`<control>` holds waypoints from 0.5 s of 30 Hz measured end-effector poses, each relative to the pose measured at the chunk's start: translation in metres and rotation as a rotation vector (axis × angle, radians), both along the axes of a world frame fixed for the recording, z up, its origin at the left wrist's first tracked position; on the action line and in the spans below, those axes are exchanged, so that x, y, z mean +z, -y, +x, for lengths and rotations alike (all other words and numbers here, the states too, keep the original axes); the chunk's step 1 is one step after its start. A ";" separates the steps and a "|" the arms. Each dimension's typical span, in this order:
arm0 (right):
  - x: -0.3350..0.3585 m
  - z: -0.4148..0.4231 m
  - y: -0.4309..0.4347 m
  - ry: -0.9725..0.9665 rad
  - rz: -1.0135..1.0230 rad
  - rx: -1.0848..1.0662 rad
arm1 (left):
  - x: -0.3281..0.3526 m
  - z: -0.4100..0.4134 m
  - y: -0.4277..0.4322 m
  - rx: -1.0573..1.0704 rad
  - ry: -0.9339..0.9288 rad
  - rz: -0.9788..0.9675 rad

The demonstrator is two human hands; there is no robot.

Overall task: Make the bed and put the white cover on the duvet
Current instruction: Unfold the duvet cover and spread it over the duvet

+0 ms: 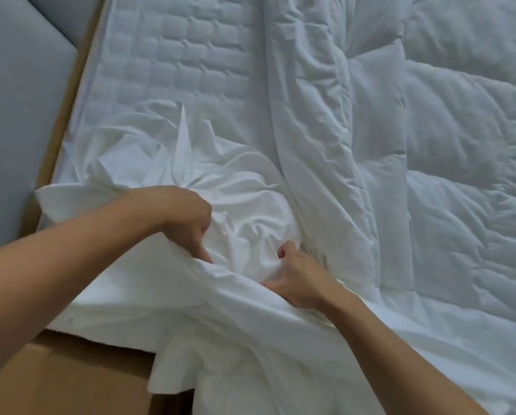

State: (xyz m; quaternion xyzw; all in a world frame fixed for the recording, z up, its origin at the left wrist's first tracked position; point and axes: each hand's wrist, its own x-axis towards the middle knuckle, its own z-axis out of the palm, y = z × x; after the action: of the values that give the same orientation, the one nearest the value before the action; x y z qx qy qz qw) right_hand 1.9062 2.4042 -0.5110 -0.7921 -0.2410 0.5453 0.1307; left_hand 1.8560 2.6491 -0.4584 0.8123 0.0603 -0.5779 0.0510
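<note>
Looking down at the near corner of the bed, both hands are buried in the white cover (238, 187), which is bunched up in a wrinkly heap there. Left hand (187, 220) is curled over a ridge of the fabric with the fingers pinching it, knuckles up. Right hand (295, 280) is closed on a fold just beside it, thumb side toward the left hand, so the two grips are near each other but not touching. Part of the cover spills off the near edge and hangs over the wooden bed frame (71, 378). The quilted mattress (175, 55) is bare further up on the left. The duvet (430, 175) lies rumpled across the right side, its edge running right beside the right hand.
</note>
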 end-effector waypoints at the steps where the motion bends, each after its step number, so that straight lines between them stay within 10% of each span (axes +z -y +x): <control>1: 0.004 -0.004 0.001 -0.031 0.049 0.013 | 0.000 -0.003 -0.004 0.006 -0.100 0.037; 8: 0.004 -0.013 0.024 -0.409 0.040 0.175 | -0.010 0.000 -0.009 0.022 -0.261 0.245; 15: 0.028 -0.042 0.029 -0.710 0.012 0.408 | 0.005 -0.010 0.024 0.017 -0.285 -0.090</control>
State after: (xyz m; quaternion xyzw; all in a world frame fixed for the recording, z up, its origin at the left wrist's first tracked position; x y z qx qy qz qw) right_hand 1.8645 2.3757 -0.4826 -0.4899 -0.3365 0.7981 0.0994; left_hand 1.8459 2.6254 -0.4535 0.7183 0.0478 -0.6891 0.0833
